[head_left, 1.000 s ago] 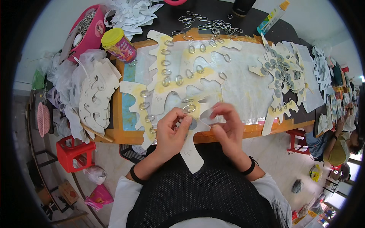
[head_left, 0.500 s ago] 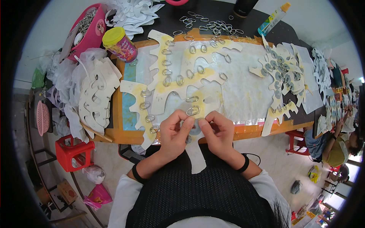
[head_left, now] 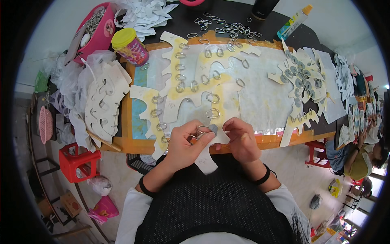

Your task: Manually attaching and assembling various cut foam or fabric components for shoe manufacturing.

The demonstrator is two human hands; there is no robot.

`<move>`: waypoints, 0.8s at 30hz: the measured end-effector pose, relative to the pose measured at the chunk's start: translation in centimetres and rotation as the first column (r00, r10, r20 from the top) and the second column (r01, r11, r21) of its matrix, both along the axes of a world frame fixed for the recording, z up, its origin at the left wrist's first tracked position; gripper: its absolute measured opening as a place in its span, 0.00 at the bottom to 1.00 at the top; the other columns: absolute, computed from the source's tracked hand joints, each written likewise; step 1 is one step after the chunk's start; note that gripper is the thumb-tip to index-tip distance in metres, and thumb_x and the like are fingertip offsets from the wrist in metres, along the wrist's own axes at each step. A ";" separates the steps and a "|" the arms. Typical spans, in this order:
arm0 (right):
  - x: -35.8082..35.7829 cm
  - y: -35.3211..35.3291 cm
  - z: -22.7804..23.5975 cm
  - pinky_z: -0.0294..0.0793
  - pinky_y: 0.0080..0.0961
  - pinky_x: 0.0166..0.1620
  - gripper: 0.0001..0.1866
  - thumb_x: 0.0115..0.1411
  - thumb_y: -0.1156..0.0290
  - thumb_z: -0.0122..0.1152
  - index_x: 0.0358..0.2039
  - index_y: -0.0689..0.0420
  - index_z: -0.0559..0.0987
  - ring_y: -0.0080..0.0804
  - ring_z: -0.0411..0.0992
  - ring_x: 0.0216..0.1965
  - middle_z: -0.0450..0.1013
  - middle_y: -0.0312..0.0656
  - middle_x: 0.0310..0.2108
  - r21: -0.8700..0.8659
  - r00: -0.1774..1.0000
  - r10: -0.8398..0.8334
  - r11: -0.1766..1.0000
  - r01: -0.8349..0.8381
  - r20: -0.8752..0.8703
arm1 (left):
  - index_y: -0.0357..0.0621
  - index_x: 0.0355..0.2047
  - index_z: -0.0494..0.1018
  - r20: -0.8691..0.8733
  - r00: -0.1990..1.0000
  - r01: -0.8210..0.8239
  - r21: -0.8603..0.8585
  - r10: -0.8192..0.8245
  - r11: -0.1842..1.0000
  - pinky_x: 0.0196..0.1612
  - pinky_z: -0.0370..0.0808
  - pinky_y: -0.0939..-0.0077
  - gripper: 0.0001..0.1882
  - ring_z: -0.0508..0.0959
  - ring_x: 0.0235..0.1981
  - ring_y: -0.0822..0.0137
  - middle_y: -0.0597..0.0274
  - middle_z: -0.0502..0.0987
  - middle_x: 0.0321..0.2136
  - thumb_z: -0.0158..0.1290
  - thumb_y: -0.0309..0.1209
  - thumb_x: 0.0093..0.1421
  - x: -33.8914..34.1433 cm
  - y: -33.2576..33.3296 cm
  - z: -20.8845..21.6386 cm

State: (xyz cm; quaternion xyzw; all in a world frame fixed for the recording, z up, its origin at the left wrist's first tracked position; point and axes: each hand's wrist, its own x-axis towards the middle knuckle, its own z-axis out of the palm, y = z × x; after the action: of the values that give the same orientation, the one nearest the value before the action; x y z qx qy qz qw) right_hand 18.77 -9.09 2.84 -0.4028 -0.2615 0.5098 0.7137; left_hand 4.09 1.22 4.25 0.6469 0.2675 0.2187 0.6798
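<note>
While the left hand (head_left: 185, 142) pinches the grey patch (head_left: 213, 128) beside an oval metal ring (head_left: 202, 130) on the white cut-out strip (head_left: 206, 163), at the near edge of the table (head_left: 267, 145), the right hand (head_left: 245, 143) is loosely curled just right; its hold I cannot tell. Keeping the ring straight should help

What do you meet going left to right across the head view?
pink perforated basket → left red stool → yellow-lidded tub → left hand → right hand → blue bottle → co-worker
</note>
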 end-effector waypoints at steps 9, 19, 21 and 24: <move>-1.5 0.6 1.2 0.74 0.19 0.35 0.10 0.58 0.73 0.63 0.39 0.64 0.78 0.18 0.73 0.31 0.77 0.36 0.33 -0.139 0.976 -0.199 0.968 0.210 0.089 | 0.35 0.28 0.73 0.039 0.994 0.087 0.323 -0.105 0.942 0.24 0.68 0.79 0.07 0.74 0.20 0.73 0.57 0.76 0.21 0.59 0.25 0.56 0.3 -0.1 0.9; -1.6 0.7 -0.7 0.69 0.16 0.32 0.11 0.59 0.68 0.63 0.38 0.63 0.78 0.14 0.70 0.29 0.76 0.33 0.31 -0.278 0.991 -0.135 0.952 0.126 -0.011 | 0.35 0.29 0.72 0.225 0.974 -0.131 0.597 -0.008 0.791 0.23 0.66 0.78 0.07 0.72 0.20 0.69 0.57 0.74 0.22 0.60 0.23 0.54 1.1 -0.5 -2.0; -2.0 1.0 -1.9 0.69 0.16 0.32 0.12 0.59 0.67 0.64 0.38 0.63 0.78 0.13 0.70 0.30 0.76 0.33 0.31 -0.159 0.934 -0.192 0.956 0.248 0.302 | 0.35 0.28 0.72 0.174 0.985 -0.115 0.573 0.016 0.812 0.23 0.67 0.76 0.07 0.73 0.19 0.65 0.55 0.73 0.21 0.59 0.24 0.55 0.9 -0.6 -2.2; -1.2 2.2 -2.1 0.70 0.15 0.33 0.14 0.59 0.67 0.64 0.40 0.63 0.78 0.14 0.70 0.31 0.76 0.34 0.32 -0.138 0.971 -0.165 0.972 0.190 0.171 | 0.37 0.29 0.71 0.073 0.997 -0.032 0.278 0.012 0.960 0.23 0.64 0.80 0.06 0.70 0.20 0.74 0.63 0.73 0.21 0.58 0.25 0.57 0.0 -0.4 -2.3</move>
State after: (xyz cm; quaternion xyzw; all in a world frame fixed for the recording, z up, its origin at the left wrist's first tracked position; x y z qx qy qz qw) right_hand 17.54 -6.89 0.78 -0.5177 -0.2400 0.4289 0.7004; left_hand 4.06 0.84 1.95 0.7251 0.2172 0.2844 0.5884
